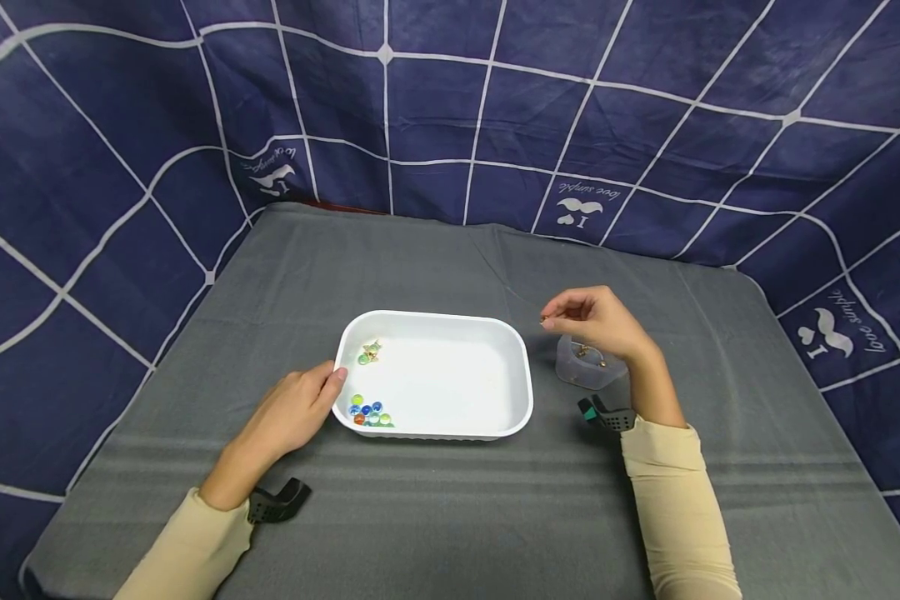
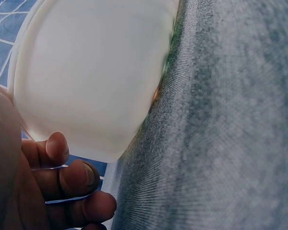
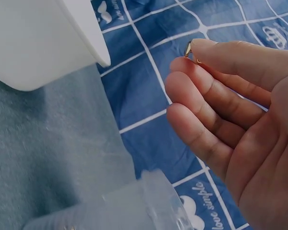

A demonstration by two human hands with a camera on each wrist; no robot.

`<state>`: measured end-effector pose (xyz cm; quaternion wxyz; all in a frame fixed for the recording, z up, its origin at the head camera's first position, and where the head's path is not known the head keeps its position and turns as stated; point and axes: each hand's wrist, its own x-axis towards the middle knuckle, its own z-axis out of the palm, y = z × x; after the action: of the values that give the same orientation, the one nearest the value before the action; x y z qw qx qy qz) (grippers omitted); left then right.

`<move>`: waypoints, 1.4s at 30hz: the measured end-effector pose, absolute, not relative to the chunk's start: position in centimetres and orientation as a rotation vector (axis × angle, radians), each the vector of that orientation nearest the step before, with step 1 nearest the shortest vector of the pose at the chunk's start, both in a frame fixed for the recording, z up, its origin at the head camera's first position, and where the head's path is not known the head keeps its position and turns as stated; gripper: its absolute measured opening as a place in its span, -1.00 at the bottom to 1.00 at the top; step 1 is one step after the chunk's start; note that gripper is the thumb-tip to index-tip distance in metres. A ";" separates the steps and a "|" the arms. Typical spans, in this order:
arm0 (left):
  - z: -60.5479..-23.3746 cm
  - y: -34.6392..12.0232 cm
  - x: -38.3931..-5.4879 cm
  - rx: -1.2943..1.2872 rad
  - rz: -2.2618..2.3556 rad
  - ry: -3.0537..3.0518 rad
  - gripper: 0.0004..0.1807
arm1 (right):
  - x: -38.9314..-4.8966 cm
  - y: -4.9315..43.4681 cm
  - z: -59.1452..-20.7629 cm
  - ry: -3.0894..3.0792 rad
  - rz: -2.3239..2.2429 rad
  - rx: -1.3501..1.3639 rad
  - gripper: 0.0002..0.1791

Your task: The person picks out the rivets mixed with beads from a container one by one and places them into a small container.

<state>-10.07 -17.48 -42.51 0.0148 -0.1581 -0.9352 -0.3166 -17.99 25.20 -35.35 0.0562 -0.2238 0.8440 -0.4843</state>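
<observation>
My left hand holds the left rim of a white tray, thumb on the rim and fingers outside; the left wrist view shows these fingers curled beside the tray wall. In the tray, a cluster of colored glass marbles lies at the near left corner. Small gold pieces with green lie farther back on the left. My right hand pinches a small shiny gold piece between thumb and index finger, to the right of the tray; its exact kind cannot be told.
Beneath my right hand stands a clear plastic container with several gold pieces in it, partly hidden by the hand. Grey cloth covers the table. A blue grid-patterned curtain hangs at the back and sides.
</observation>
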 end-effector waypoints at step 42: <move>-42.3 -17.4 -10.0 -0.502 -0.950 -2.901 -0.66 | -17.7 32.0 -35.4 2.398 -1.971 -0.606 -0.94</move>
<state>-10.02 -17.42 -42.29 0.0241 -0.1624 -0.9374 -0.3070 -17.67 31.99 -35.36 -0.0103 -0.1916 0.7582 -0.6232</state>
